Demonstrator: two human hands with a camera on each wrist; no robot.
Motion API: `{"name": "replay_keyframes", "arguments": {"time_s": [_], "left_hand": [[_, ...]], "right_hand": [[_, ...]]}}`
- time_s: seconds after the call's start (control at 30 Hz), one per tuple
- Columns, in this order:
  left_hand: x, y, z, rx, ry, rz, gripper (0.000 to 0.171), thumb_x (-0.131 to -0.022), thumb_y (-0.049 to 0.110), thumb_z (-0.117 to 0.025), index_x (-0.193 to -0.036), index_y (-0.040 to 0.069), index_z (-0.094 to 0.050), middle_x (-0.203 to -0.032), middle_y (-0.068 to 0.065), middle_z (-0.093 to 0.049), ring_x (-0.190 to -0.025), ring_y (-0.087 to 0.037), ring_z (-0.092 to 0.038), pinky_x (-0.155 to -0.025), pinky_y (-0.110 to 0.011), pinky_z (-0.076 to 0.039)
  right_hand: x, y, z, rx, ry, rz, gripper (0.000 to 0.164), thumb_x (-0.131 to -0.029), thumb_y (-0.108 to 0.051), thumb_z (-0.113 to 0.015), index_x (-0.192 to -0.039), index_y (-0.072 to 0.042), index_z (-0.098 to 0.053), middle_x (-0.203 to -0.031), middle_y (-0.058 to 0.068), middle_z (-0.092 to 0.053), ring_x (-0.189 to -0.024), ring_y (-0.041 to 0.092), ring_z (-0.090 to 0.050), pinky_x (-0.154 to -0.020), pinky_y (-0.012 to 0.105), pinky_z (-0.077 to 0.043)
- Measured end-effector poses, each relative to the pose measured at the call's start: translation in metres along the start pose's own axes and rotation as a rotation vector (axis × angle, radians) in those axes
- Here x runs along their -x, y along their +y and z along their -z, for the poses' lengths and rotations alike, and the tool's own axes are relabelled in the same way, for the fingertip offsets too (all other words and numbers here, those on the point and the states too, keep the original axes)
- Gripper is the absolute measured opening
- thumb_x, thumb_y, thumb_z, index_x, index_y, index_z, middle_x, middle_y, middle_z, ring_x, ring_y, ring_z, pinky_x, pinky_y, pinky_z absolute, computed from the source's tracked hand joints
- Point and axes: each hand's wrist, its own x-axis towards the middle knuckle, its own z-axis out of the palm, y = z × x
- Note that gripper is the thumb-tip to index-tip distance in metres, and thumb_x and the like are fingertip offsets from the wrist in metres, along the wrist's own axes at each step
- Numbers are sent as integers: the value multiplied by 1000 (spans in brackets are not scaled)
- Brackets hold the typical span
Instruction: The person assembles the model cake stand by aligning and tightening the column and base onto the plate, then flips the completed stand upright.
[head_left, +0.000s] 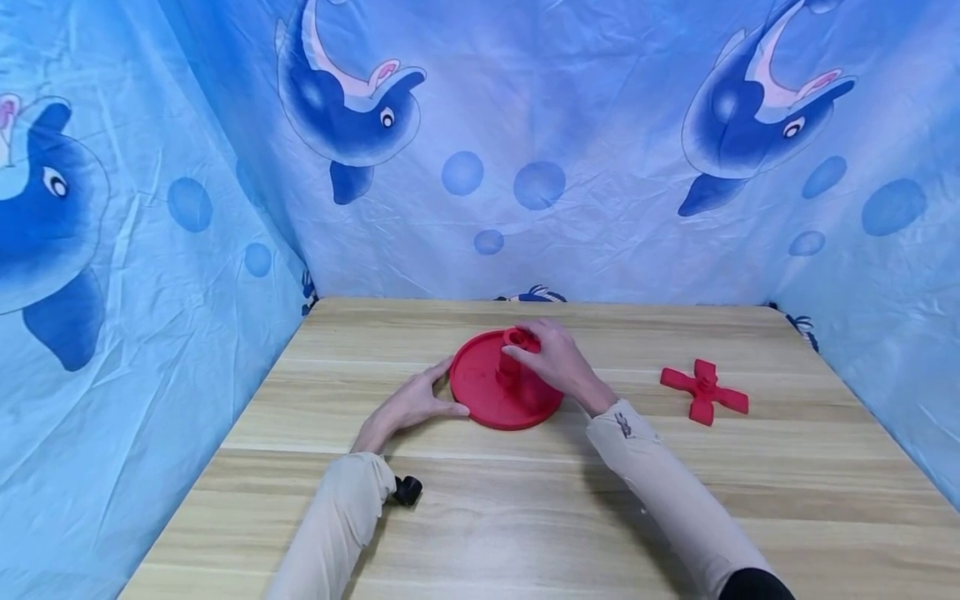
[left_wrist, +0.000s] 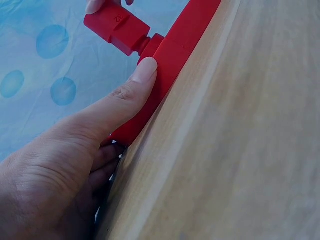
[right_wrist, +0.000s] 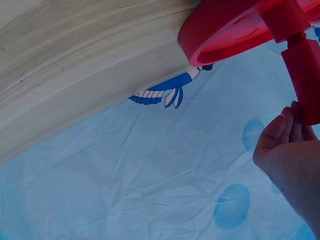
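A round red base (head_left: 477,392) with a raised rim lies flat on the table. My left hand (head_left: 414,402) grips its left edge, thumb at the near rim and fingers round the far side. From the base's centre rises a short red socket (right_wrist: 285,20), and above it stands a red post (left_wrist: 117,27) with a narrow neck at its lower end. My right hand (head_left: 553,354) pinches the post near its hollow top, roughly upright over the base. In the right wrist view, the fingertips (right_wrist: 294,112) press against the post's upper end.
A red four-armed cross piece (head_left: 705,392) lies on the wooden table (head_left: 480,517) to the right of the base. A small black device (head_left: 407,491) sits at the left wrist. Blue sheets with printed dolphins (head_left: 367,108) hang behind the table and along both sides.
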Motion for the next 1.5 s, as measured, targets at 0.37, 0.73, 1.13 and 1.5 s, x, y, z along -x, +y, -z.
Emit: {"name": "replay_keyframes", "arguments": {"time_s": [0.37,0.73,1.13,1.5], "left_hand": [[1,3,1,-17,0,13,111,-80,55,-86,-166,18,-27,-168,-7,-29,-154,-31,-24,-120,-56,-29],[1,4,0,-20,7,23,112,-79,55,-87,-165,15,-28,-168,-9,-28,-154,-32,-23,-120,-57,-28],[0,2,0,-20,2,9,112,-80,55,-87,-165,14,-27,-168,-9,-27,-154,-31,-22,-121,-55,-27],[-1,0,-1,-20,2,6,111,-80,56,-86,-166,16,-27,-168,-6,-28,-154,-30,-24,-120,-55,-29]], "right_hand": [[-3,-1,-2,40,-42,17,51,-96,-29,-76,-139,-4,-64,-127,14,-62,-118,30,-56,-87,45,-60],[-3,-1,-4,25,-42,1,54,-96,-29,-75,-142,-4,-61,-135,15,-60,-125,33,-53,-92,49,-58],[-5,-2,-3,39,-57,61,50,-98,-24,-73,-142,-3,-61,-135,14,-61,-125,32,-54,-94,48,-57],[-5,-2,-2,24,-53,51,52,-97,-26,-75,-142,-4,-60,-137,15,-59,-126,32,-53,-95,50,-57]]}}
